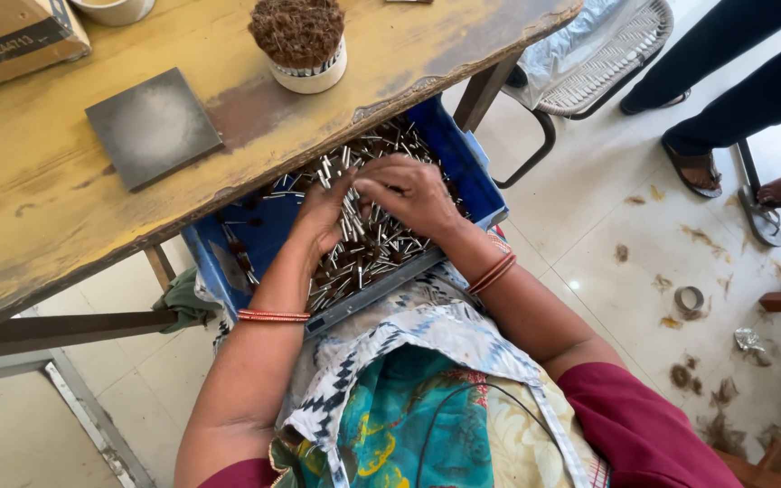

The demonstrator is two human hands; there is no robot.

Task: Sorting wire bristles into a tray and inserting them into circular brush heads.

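Note:
A blue plastic crate (477, 185) rests on my lap, half under the wooden table's edge. It is full of several small brushes with shiny metal ferrules and brown bristle tips (368, 248). My left hand (320, 215) lies palm down in the pile, fingers pointing toward the table. My right hand (411, 192) sits beside it with fingers bent, picking among the metal pieces. The fingertips of both hands meet near the pile's middle. Whether either hand grips a piece is hidden by the fingers.
On the worn yellow table (56, 199) lie a dark grey square tile (153, 127), a white cup packed with brown bristles (302, 41) and a cardboard box (11, 36). A wire chair (603, 68) and another person's sandalled feet (698, 167) are at right; fibre scraps litter the tiled floor.

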